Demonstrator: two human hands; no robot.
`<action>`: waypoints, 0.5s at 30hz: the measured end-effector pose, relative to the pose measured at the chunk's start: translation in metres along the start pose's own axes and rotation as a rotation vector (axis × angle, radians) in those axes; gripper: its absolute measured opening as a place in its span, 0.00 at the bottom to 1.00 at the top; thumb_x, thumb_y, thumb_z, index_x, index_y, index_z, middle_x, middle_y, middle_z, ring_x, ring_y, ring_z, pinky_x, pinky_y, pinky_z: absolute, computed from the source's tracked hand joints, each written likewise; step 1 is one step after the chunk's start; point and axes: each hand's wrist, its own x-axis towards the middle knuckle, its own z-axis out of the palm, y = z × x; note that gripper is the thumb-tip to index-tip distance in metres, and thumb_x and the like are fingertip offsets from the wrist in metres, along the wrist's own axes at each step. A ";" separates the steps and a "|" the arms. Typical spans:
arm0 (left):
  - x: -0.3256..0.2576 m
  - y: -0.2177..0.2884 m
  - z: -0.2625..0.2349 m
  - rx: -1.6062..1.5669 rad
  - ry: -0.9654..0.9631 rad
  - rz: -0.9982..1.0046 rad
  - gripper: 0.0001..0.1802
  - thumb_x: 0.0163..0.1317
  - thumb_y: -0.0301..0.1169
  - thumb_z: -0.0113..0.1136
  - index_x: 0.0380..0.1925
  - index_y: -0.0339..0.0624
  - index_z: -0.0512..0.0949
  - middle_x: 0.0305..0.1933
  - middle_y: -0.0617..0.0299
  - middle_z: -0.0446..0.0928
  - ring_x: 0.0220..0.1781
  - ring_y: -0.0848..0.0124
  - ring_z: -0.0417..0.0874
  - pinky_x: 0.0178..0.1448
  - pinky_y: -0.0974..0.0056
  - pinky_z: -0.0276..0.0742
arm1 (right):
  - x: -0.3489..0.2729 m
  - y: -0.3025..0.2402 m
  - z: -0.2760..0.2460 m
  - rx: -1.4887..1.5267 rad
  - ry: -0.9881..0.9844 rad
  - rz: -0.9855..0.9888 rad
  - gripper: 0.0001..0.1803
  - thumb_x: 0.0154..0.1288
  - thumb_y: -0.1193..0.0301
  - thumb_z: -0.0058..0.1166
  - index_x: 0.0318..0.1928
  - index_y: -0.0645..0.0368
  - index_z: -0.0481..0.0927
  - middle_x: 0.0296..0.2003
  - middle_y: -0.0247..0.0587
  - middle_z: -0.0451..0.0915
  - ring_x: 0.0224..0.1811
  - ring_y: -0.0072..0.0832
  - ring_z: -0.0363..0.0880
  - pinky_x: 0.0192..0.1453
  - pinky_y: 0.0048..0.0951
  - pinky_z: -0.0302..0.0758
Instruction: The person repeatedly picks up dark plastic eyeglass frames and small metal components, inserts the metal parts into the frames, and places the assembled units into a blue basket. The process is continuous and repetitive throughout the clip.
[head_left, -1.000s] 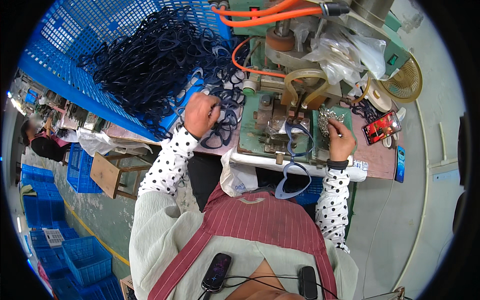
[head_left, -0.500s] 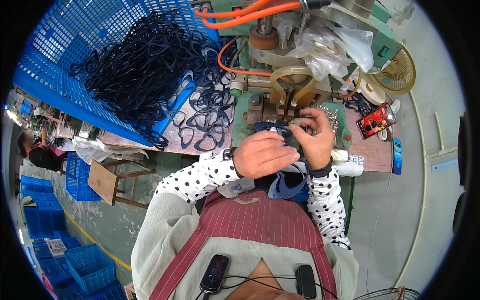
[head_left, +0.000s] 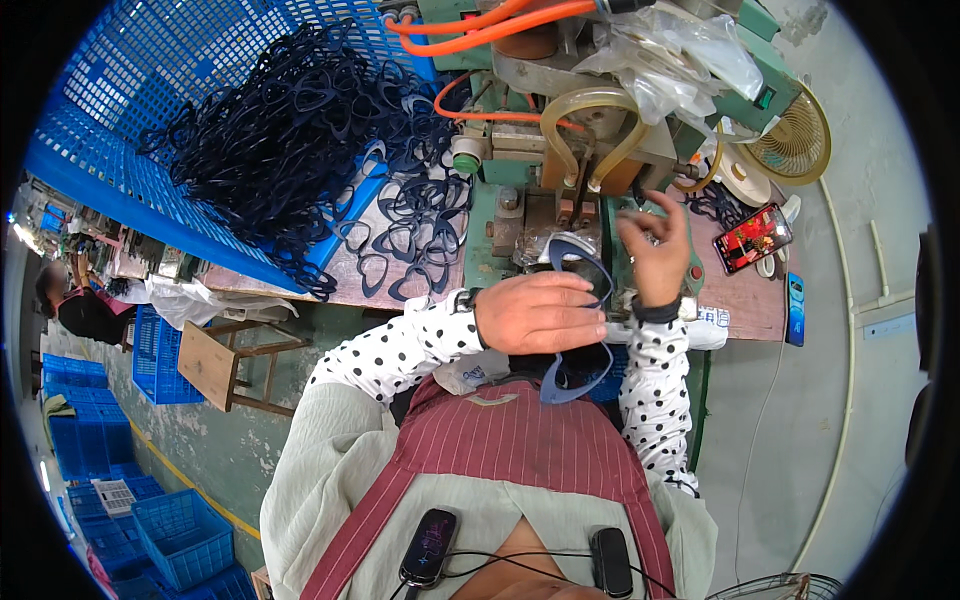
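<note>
My left hand (head_left: 540, 314) is closed round dark blue, heart-shaped flat loops (head_left: 578, 378). One loop rises above its fingers toward the press; another hangs below them, in front of my apron. My right hand (head_left: 656, 248) is held to the right of the press tooling, over the metal bed. Its fingers are curled toward the thumb, the tips slightly blurred, and whatever is between them is too small to make out. The green bench press (head_left: 578, 208) stands just beyond both hands, with two pale curved tubes (head_left: 597, 100) running down to its tooling.
A big blue basket (head_left: 190, 235) heaped with dark loops (head_left: 290, 140) leans at the left, and more loops (head_left: 410, 240) lie on the bench. To the right are a phone (head_left: 752, 238), a blue device (head_left: 795, 310) and a fan (head_left: 793, 135). Orange hoses (head_left: 490, 40) cross above.
My right hand has moved right, away from the tooling and the loop. My left hand still grips the loops, which have turned slightly. The press tubes and head have shifted upward.
</note>
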 end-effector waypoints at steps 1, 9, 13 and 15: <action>0.001 -0.003 0.002 -0.008 0.000 -0.001 0.20 0.58 0.25 0.57 0.52 0.34 0.75 0.50 0.53 0.78 0.48 0.59 0.81 0.62 0.51 0.75 | 0.009 0.029 -0.018 -0.274 0.117 -0.111 0.24 0.53 0.76 0.64 0.52 0.59 0.74 0.35 0.42 0.86 0.36 0.29 0.83 0.42 0.29 0.77; 0.002 -0.007 0.003 -0.030 -0.008 -0.006 0.20 0.56 0.24 0.58 0.50 0.31 0.76 0.49 0.53 0.79 0.46 0.60 0.80 0.60 0.50 0.77 | -0.005 0.087 -0.070 -0.981 -0.016 -0.249 0.22 0.45 0.62 0.70 0.44 0.52 0.83 0.44 0.44 0.82 0.47 0.44 0.77 0.53 0.44 0.70; 0.005 -0.003 0.007 -0.028 0.002 -0.027 0.19 0.54 0.24 0.60 0.48 0.30 0.78 0.49 0.50 0.80 0.45 0.59 0.81 0.59 0.49 0.77 | -0.007 0.110 -0.061 -1.016 0.047 -0.263 0.08 0.43 0.63 0.70 0.26 0.48 0.85 0.43 0.31 0.81 0.49 0.38 0.74 0.52 0.46 0.65; 0.002 0.002 0.005 0.043 -0.050 -0.069 0.16 0.59 0.30 0.60 0.46 0.36 0.79 0.50 0.52 0.80 0.49 0.59 0.81 0.62 0.45 0.73 | -0.004 0.102 -0.059 -0.899 0.088 -0.281 0.07 0.43 0.65 0.70 0.24 0.49 0.85 0.37 0.32 0.82 0.47 0.38 0.76 0.51 0.45 0.65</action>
